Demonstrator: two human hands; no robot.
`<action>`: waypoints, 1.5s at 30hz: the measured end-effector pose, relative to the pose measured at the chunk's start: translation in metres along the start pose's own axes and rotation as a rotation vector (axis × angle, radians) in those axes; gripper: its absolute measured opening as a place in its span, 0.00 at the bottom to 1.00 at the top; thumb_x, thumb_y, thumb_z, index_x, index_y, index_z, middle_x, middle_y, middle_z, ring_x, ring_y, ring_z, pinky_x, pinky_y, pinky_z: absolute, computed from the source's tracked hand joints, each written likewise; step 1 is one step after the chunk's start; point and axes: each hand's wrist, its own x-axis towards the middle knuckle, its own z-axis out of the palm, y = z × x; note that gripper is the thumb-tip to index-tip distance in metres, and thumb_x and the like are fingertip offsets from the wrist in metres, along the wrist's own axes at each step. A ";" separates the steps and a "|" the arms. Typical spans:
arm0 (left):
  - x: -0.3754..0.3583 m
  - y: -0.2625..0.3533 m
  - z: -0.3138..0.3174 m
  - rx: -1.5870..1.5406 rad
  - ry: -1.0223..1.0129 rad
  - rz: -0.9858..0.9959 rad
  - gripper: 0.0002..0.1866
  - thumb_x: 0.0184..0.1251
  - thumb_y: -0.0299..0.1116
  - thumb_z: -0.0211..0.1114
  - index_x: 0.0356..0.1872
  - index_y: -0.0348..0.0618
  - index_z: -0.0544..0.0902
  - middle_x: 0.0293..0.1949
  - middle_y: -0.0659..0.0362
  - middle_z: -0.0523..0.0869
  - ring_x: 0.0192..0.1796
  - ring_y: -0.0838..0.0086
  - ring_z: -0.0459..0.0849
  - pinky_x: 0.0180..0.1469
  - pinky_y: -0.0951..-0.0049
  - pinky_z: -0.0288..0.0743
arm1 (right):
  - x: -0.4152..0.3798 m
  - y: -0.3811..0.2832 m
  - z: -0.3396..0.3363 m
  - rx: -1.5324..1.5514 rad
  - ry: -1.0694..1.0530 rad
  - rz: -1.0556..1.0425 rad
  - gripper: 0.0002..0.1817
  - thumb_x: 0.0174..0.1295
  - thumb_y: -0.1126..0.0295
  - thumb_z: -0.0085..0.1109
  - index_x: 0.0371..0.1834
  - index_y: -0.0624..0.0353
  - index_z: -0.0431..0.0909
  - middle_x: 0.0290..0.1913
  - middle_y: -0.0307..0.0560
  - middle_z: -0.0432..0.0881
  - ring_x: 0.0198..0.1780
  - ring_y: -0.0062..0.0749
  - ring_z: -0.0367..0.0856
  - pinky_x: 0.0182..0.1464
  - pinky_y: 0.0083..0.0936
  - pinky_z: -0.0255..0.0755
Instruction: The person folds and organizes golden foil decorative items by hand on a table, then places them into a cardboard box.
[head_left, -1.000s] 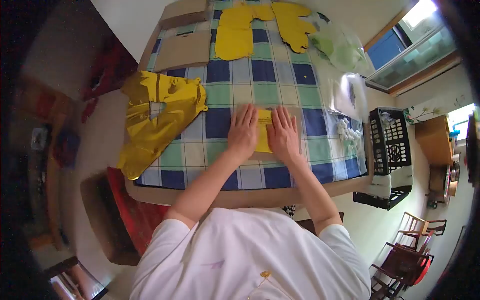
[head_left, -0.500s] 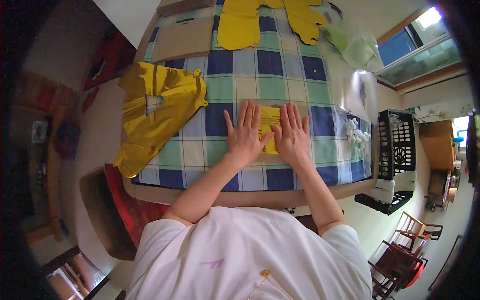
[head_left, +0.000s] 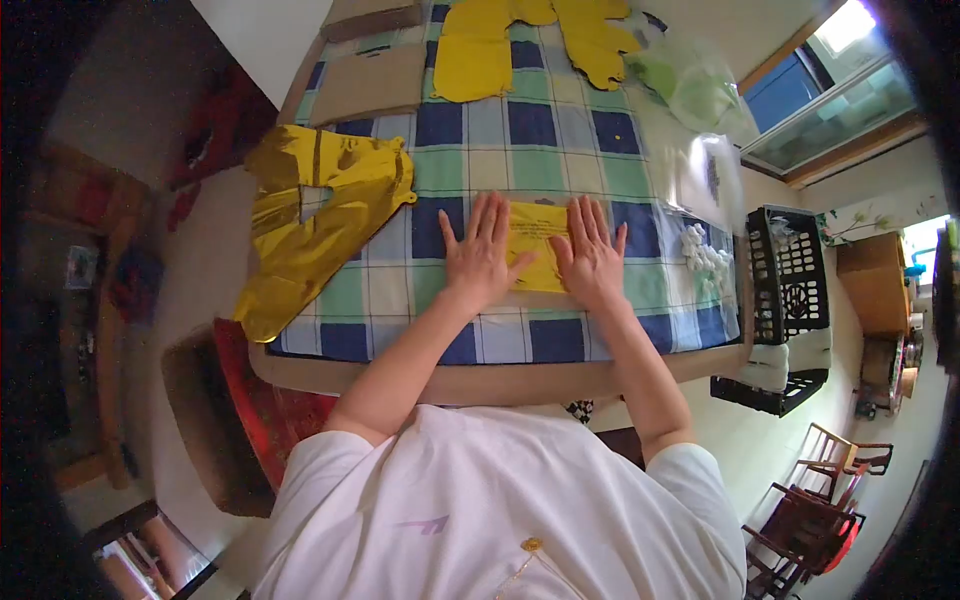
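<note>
Between my hands, a flat yellow packet (head_left: pixel 540 240) with small dark printing lies on the checked tablecloth (head_left: pixel 480 180). It seems to be in a clear sleeve with a hang hole at its top. My left hand (head_left: pixel 480 250) rests flat by the packet's left edge, fingers spread. Flat along the right edge lies my right hand (head_left: pixel 592 255), also with fingers apart and its thumb on the yellow surface. To the left, a shiny gold foil balloon (head_left: pixel 350 215), deflated, hangs partly over the table's edge.
More flat yellow foil shapes (head_left: pixel 472 55) lie at the far side, near cardboard pieces (head_left: pixel 365 85). At the right are clear plastic bags (head_left: pixel 700 95) and a cluster of small white pieces (head_left: pixel 706 255). A black crate (head_left: pixel 790 275) stands beside the table.
My hands have moved slightly apart, uncovering more of the yellow packet and its printing. The view has shifted a little.
</note>
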 end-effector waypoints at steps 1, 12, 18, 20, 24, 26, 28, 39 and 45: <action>0.000 0.000 -0.001 0.005 -0.009 -0.005 0.45 0.65 0.62 0.50 0.74 0.40 0.50 0.76 0.54 0.49 0.78 0.64 0.44 0.68 0.29 0.31 | -0.001 0.001 0.001 -0.008 -0.006 0.002 0.32 0.69 0.49 0.40 0.73 0.54 0.57 0.76 0.47 0.54 0.77 0.40 0.49 0.72 0.58 0.36; 0.004 -0.004 0.010 0.084 -0.019 -0.040 0.45 0.66 0.66 0.43 0.75 0.45 0.47 0.76 0.57 0.50 0.78 0.67 0.44 0.70 0.31 0.31 | -0.029 0.060 0.010 0.024 0.242 0.015 0.29 0.68 0.59 0.46 0.72 0.53 0.59 0.71 0.52 0.61 0.73 0.46 0.56 0.72 0.48 0.49; 0.003 -0.002 0.006 0.074 -0.041 -0.056 0.44 0.67 0.65 0.43 0.75 0.45 0.48 0.76 0.56 0.49 0.78 0.67 0.44 0.71 0.33 0.33 | -0.072 0.089 -0.026 0.159 0.455 -0.046 0.19 0.62 0.72 0.52 0.57 0.60 0.72 0.55 0.54 0.76 0.60 0.51 0.71 0.63 0.39 0.63; 0.004 -0.001 0.005 0.074 -0.055 -0.062 0.44 0.67 0.65 0.43 0.75 0.45 0.48 0.76 0.56 0.49 0.78 0.67 0.43 0.71 0.34 0.33 | -0.078 0.105 -0.048 0.179 0.524 0.058 0.14 0.63 0.72 0.52 0.52 0.60 0.74 0.49 0.54 0.79 0.55 0.52 0.75 0.59 0.40 0.67; 0.004 0.000 0.001 0.069 -0.094 -0.053 0.43 0.68 0.65 0.43 0.75 0.44 0.48 0.76 0.56 0.49 0.78 0.66 0.43 0.71 0.34 0.33 | -0.088 0.218 -0.071 -0.116 0.605 0.456 0.08 0.62 0.71 0.51 0.39 0.61 0.76 0.38 0.55 0.79 0.46 0.53 0.78 0.50 0.44 0.72; 0.005 -0.004 0.005 0.060 -0.087 -0.044 0.43 0.68 0.64 0.42 0.74 0.44 0.48 0.76 0.55 0.49 0.78 0.66 0.43 0.71 0.35 0.34 | -0.103 0.245 -0.076 -0.217 0.293 0.737 0.08 0.58 0.68 0.55 0.38 0.58 0.79 0.39 0.55 0.82 0.50 0.52 0.78 0.51 0.42 0.71; 0.004 -0.002 0.000 0.053 -0.078 -0.047 0.43 0.69 0.64 0.42 0.74 0.43 0.49 0.76 0.54 0.49 0.78 0.65 0.43 0.71 0.35 0.34 | -0.108 0.276 -0.065 -0.153 0.218 0.761 0.09 0.56 0.66 0.56 0.37 0.58 0.79 0.39 0.57 0.82 0.48 0.52 0.80 0.50 0.44 0.72; -0.022 0.005 -0.025 -0.174 -0.068 0.498 0.35 0.62 0.52 0.61 0.69 0.52 0.65 0.72 0.50 0.60 0.75 0.58 0.54 0.71 0.42 0.48 | -0.108 0.125 -0.079 0.403 0.291 0.280 0.05 0.60 0.71 0.58 0.35 0.58 0.82 0.34 0.47 0.80 0.36 0.36 0.79 0.39 0.29 0.72; -0.019 0.012 -0.008 -0.108 -0.047 0.503 0.33 0.61 0.53 0.60 0.67 0.52 0.69 0.70 0.49 0.62 0.75 0.60 0.56 0.73 0.47 0.48 | -0.121 0.012 -0.073 0.521 -0.088 0.139 0.05 0.57 0.73 0.61 0.35 0.60 0.81 0.33 0.52 0.81 0.34 0.46 0.81 0.37 0.34 0.74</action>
